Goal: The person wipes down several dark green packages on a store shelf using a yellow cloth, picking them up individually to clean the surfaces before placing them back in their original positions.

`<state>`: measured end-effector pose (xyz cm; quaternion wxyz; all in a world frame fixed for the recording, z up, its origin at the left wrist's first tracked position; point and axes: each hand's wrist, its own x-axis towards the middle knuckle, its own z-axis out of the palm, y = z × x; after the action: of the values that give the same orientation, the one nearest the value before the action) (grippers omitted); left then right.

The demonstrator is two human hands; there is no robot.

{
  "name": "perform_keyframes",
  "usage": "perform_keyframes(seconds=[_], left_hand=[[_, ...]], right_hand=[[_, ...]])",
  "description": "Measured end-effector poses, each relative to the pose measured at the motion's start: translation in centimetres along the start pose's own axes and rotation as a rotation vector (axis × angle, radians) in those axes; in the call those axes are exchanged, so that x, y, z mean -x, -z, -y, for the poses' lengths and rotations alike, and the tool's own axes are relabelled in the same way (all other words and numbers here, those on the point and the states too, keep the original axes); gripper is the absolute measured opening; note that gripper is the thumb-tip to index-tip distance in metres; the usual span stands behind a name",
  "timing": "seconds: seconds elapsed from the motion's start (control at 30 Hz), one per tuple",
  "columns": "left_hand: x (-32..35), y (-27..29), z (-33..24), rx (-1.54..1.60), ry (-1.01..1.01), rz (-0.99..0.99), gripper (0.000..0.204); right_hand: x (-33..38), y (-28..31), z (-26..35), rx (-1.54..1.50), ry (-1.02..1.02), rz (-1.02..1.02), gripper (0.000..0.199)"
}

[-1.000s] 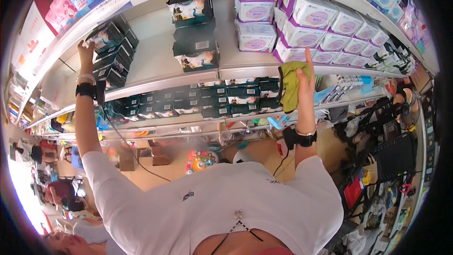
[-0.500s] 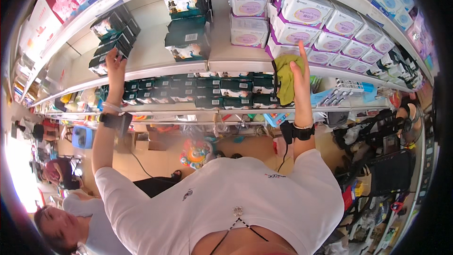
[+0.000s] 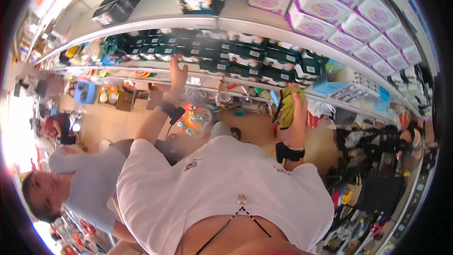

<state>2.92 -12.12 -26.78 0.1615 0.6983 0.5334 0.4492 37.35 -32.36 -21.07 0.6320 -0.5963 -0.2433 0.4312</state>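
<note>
A white shelf unit with smooth, slim-fronted tiers [image 3: 207, 21] stands over a tan floor [image 3: 99, 125]; the fisheye lens bends its edges into arcs. On the floor lie a round, many-coloured plastic toy [image 3: 193, 119] and a blue, rounded boxy plastic item [image 3: 84, 93]. At the left, another person in a pale blue-grey top [image 3: 87, 172] stands close by.

The lower tier carries rows of glossy dark-green block-shaped packs with white labels [image 3: 245, 56], packed side by side along its front edge. More such packs stand in separate stacks on the upper tier, whose right end bears tightly stacked white-and-purple packs with oval prints [image 3: 339, 14].

The wearer's left hand [image 3: 178, 74] is raised at the lower tier's front edge, before the green packs, its fingers apart and holding nothing. The right hand [image 3: 297, 118] has a soft, crumpled olive-green cloth with a dark border [image 3: 286, 106] clamped under its thumb, just in front of the right part of that edge.

Whether the left fingertips touch a pack cannot be told. The cloth hides most right fingers, both hands are slightly blurred, and the upper stacks are cut off at the top.
</note>
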Motion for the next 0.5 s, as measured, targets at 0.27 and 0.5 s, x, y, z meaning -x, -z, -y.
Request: perform_keyframes(seconds=[0.27,0.5], left_hand=[[-7.0,-5.6,6.6,-0.168,-0.123,-0.043,0.063],[-13.9,-9.4,3.0,-0.293,-0.23,0.013,0.056]], right_hand=[[6.4,5.6,-2.7,-0.007,0.035,-0.339,0.023],[8.6,7.9,-3.7,-0.165,0.056,-0.595,0.021]])
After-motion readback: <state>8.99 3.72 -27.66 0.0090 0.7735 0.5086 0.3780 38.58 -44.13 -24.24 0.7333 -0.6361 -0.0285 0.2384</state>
